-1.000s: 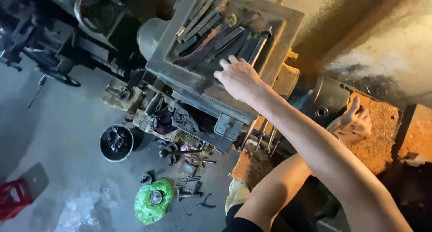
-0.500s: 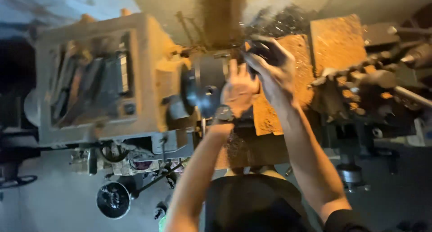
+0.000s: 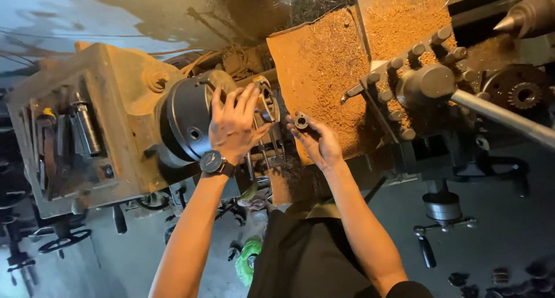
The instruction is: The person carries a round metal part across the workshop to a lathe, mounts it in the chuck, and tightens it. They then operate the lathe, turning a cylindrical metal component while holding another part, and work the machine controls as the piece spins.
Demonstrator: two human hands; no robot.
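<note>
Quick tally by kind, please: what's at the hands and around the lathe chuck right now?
Hands: 2, left hand on the chuck, right hand holding the part
Chuck: 1
Small metal part: 1
Wristwatch: 1
Tool post: 1
Tailstock centre: 1
Total: 7

The chuck (image 3: 188,124) sat at the lathe's middle, with the left hand (image 3: 232,127) spread on its three o'clock side. The right hand (image 3: 317,140) lay further toward three o'clock, a small metal part (image 3: 301,122) in its fingers (image 3: 298,137). The tool post (image 3: 425,87) stood at two o'clock, the tool tray (image 3: 63,142) at nine.
</note>
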